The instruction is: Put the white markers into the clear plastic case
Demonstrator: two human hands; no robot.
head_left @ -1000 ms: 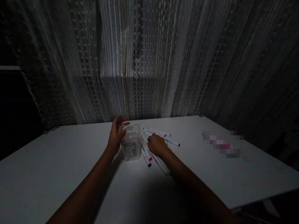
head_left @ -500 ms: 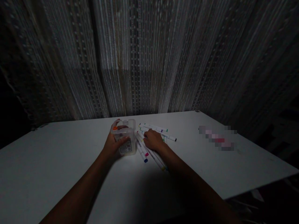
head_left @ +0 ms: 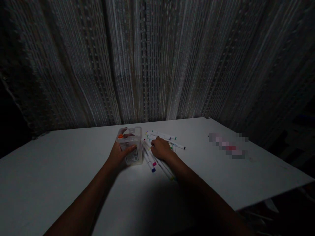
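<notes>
A small clear plastic container with a printed label stands on the white table. My left hand is wrapped round its left side, thumb across the front. An orange-tipped marker shows at the container's top left, by my fingers. My right hand lies curled, palm down, on a loose pile of white markers with coloured caps just right of the container. What its fingers grip is hidden.
A blurred-out object lies on the table to the right. Behind the table hangs a dark beaded string curtain. The table's right edge drops off into darkness.
My left hand went from hovering open at the container's top to gripping its side. The right hand stayed on the markers. The view shifted slightly.
</notes>
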